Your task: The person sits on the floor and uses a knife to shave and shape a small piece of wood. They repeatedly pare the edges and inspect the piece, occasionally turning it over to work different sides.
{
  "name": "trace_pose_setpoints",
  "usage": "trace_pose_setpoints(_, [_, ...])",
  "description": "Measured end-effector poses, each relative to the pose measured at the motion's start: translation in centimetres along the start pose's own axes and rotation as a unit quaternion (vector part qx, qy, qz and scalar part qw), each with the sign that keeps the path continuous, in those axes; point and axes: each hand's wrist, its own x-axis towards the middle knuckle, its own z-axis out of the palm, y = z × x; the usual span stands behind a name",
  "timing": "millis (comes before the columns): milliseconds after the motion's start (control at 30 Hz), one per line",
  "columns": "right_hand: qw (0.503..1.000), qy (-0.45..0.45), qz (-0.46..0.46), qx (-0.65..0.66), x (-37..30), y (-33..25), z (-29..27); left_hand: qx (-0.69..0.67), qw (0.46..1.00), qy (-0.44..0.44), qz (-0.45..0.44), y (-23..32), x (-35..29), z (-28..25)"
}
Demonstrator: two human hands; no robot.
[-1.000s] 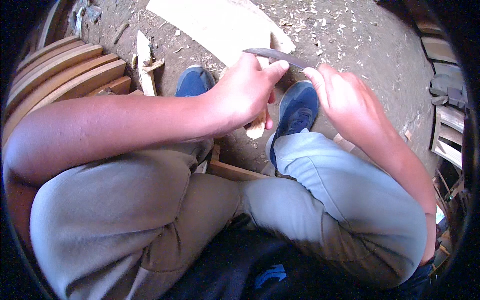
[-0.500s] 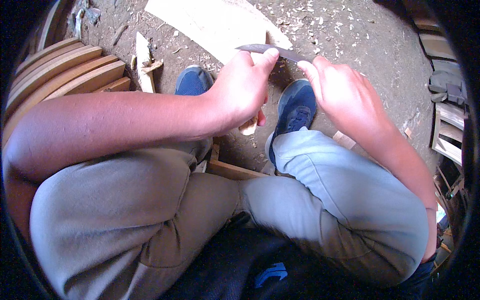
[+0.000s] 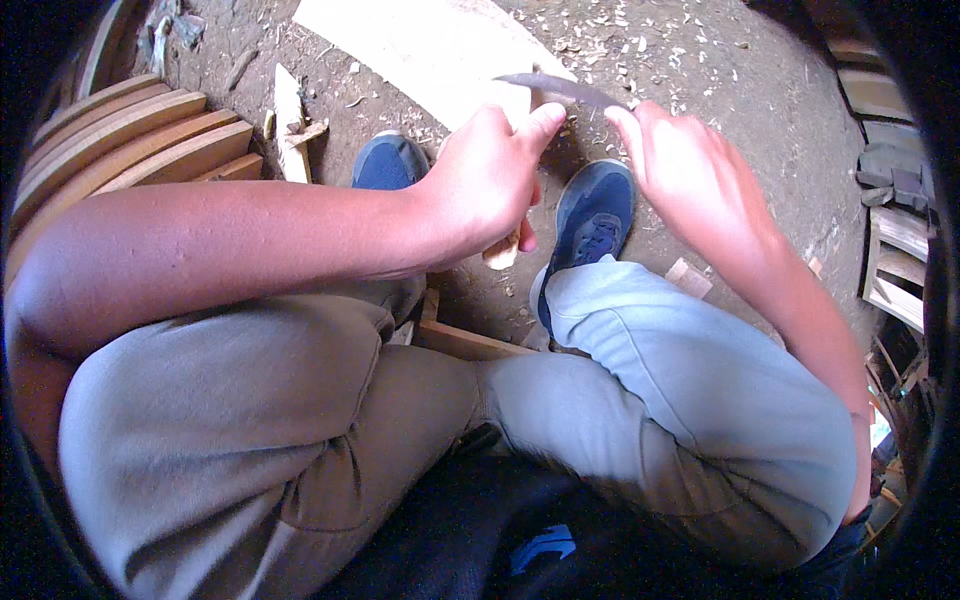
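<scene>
Left hand (image 3: 490,185) was closed around a pale wooden stick (image 3: 503,248), whose long axis ran upright, its lower end poking out below the fist toward the blue shoes (image 3: 590,215). Right hand (image 3: 690,180) held a thin dark blade (image 3: 560,88) by curled fingers; the blade lay nearly level, tip pointing left, crossing the stick's top above the dirt floor (image 3: 700,60). Stacked wooden slats (image 3: 130,140) lay at the left.

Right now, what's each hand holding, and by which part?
The left hand is closed around a pale piece of wood; its lower end pokes out beneath the fist. The right hand holds a thin dark blade at its right end.
</scene>
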Motion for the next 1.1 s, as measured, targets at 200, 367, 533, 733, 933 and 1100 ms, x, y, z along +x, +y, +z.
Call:
trace_pose_setpoints(200, [0.999, 0.004, 0.051, -0.013, 1.0, 2.6, -0.5, 0.02, 0.999, -0.031, 0.001, 0.7, -0.4, -0.1])
trace_pose_setpoints(367, [0.998, -0.042, 0.036, 0.015, -0.1, 1.3, -0.5, 0.025, 0.998, -0.059, -0.022, 1.3, -0.7, -0.6])
trace_pose_setpoints(533, [1.0, -0.009, 0.021, 0.01, -0.8, 0.7, -0.8, 0.034, 0.998, -0.048, -0.013, 1.6, -0.9, -0.2])
trace_pose_setpoints(733, [0.999, -0.025, 0.005, -0.027, 0.2, 0.0, -0.6, 0.036, 0.998, -0.025, -0.039, 2.0, -0.6, -0.2])
trace_pose_setpoints(933, [0.998, 0.051, -0.043, -0.007, 1.9, 0.7, 0.7, 0.022, 0.999, -0.025, -0.029, 2.7, -1.5, 0.0])
trace_pose_setpoints(1100, [0.999, -0.026, -0.012, -0.022, 3.4, 0.9, -0.8, 0.003, 0.999, -0.009, -0.053, 2.7, -0.7, 0.5])
